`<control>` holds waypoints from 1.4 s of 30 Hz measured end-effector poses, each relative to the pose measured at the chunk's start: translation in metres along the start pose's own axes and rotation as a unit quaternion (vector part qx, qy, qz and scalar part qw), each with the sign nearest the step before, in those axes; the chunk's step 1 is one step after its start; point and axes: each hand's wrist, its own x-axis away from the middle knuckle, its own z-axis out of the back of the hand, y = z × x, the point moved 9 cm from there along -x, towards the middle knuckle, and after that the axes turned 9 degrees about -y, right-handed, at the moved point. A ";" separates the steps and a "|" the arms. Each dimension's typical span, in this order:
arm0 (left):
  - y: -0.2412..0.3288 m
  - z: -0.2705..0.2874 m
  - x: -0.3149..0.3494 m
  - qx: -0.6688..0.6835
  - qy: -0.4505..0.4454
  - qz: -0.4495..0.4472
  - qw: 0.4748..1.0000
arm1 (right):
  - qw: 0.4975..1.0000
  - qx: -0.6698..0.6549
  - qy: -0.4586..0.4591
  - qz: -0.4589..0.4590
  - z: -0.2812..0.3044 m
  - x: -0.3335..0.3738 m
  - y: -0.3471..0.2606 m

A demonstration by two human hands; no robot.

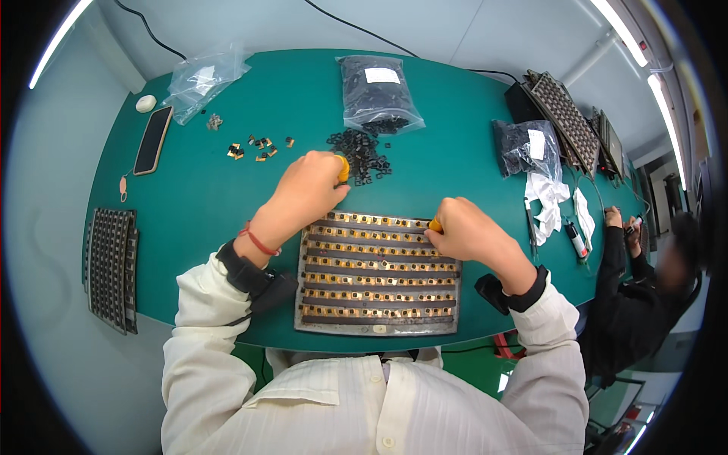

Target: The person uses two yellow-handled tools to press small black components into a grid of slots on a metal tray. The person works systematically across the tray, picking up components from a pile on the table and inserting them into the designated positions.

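In front of me lies a metal tray point(377, 329) with several rows of small black-and-gold parts point(371, 281). My left hand point(307, 186) is at the near-left edge of a loose pile of small black pieces point(362, 155), beyond the tray. Its fingers are curled together, with a yellow cover on a fingertip; anything in them is hidden. Over the tray's far right corner, my right hand point(470, 231) is closed in a pinch, with yellow at a fingertip too. What it pinches, if anything, is too small or hidden to make out.
Behind the pile lies a clear bag of black pieces point(375, 87). Small black-and-gold parts point(262, 148) and a phone point(153, 140) lie left. Stacked trays point(111, 269) sit at the left edge. At right are another bag point(523, 144), white tissue point(547, 201) and a co-worker point(633, 303).
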 end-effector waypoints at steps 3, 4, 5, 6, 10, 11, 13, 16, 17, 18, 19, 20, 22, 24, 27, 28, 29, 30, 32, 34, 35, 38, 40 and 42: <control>-0.008 0.002 0.010 0.013 -0.035 0.030 0.999 | 1.000 0.009 -0.025 -0.005 0.012 0.004 -0.005; -0.013 0.001 0.011 0.039 -0.046 0.040 0.997 | 1.000 0.003 -0.001 0.011 0.022 0.001 -0.013; -0.018 -0.001 0.012 0.065 -0.056 0.051 0.995 | 0.999 -0.003 0.023 0.027 0.032 -0.005 -0.024; -0.021 0.000 0.015 0.064 -0.052 0.048 0.995 | 0.998 -0.010 0.046 0.046 0.040 -0.014 -0.033; -0.019 0.008 0.021 0.041 -0.031 0.025 0.998 | 0.987 -0.068 0.069 0.130 0.025 -0.061 -0.043; -0.018 0.010 0.023 0.030 -0.023 0.022 0.999 | 0.987 -0.063 0.079 0.126 0.021 -0.070 -0.043; -0.026 0.011 0.030 0.027 -0.006 0.028 0.999 | 0.985 -0.057 0.096 0.131 0.018 -0.080 -0.048; -0.030 0.010 0.033 0.046 0.003 0.041 0.998 | 0.983 -0.047 0.115 0.132 0.018 -0.084 -0.052; -0.029 0.009 0.031 0.056 0.003 0.045 0.997 | 0.984 -0.039 0.113 0.129 0.017 -0.083 -0.052; -0.027 0.007 0.029 0.060 0.003 0.040 0.997 | 0.985 -0.030 0.110 0.128 0.017 -0.082 -0.054; -0.025 0.004 0.026 0.064 0.003 0.033 0.997 | 0.987 -0.026 0.099 0.128 0.015 -0.080 -0.055; -0.022 0.002 0.024 0.069 0.002 0.027 0.997 | 0.988 -0.022 0.087 0.127 0.014 -0.076 -0.056; -0.013 -0.001 0.019 0.073 -0.001 0.017 0.997 | 0.989 -0.044 0.073 0.118 0.015 -0.070 -0.052; -0.007 -0.001 0.017 0.046 0.004 0.009 0.999 | 0.988 -0.097 0.067 0.102 0.018 -0.063 -0.044; -0.001 -0.001 0.014 -0.026 0.018 0.005 1.000 | 0.983 -0.142 0.070 0.088 0.019 -0.067 -0.027; 0.000 -0.002 0.013 -0.039 0.016 0.008 0.999 | 0.980 -0.150 0.083 0.097 0.020 -0.066 -0.027; 0.000 -0.003 0.013 -0.053 0.015 0.012 0.998 | 0.981 -0.143 0.085 0.102 0.019 -0.066 -0.030; -0.001 -0.003 0.012 -0.039 0.015 0.008 0.999 | 0.981 -0.136 0.086 0.108 0.018 -0.067 -0.035; -0.006 -0.005 0.010 -0.010 0.017 0.000 1.000 | 0.983 -0.119 0.086 0.112 0.016 -0.068 -0.041; -0.006 0.000 0.016 0.025 0.024 -0.015 0.999 | 0.985 -0.102 0.084 0.112 0.014 -0.072 -0.045; -0.005 0.004 0.019 0.042 0.027 -0.023 0.998 | 0.983 -0.091 0.091 0.130 0.015 -0.072 -0.048; 0.007 0.003 0.028 0.066 -0.019 -0.058 0.996 | 0.980 -0.068 0.099 0.160 0.014 -0.072 -0.050; 0.012 -0.004 0.030 0.079 -0.050 -0.062 0.994 | 0.982 -0.057 0.088 0.155 0.012 -0.075 -0.051; 0.017 -0.008 0.032 0.062 -0.054 -0.079 0.993 | 0.981 -0.043 0.104 0.159 0.014 -0.068 -0.053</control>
